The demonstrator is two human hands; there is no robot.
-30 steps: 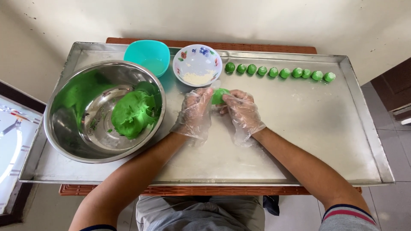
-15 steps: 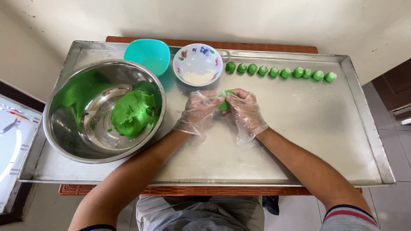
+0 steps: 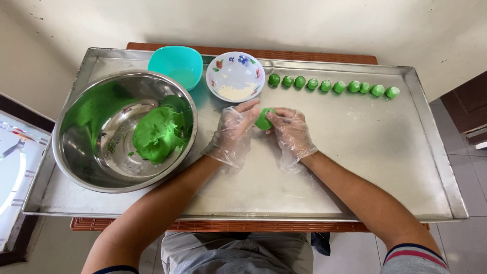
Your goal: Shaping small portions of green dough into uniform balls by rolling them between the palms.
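No packages, labels or signs show anywhere. At the far left edge lies a flat white panel [image 3: 12, 172] with thin coloured lines. Whether it is a screen cannot be told.

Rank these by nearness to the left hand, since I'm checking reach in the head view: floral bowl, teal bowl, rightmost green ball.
From the left hand:
1. Floral bowl, just beyond it.
2. Teal bowl, far left.
3. Rightmost green ball, far right.

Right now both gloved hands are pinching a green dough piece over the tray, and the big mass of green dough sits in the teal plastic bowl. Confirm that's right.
Not quite. The gloved left hand and right hand do pinch the green dough piece over the tray, but the head view shows the big mass of green dough in the steel mixing bowl, not the teal plastic bowl.
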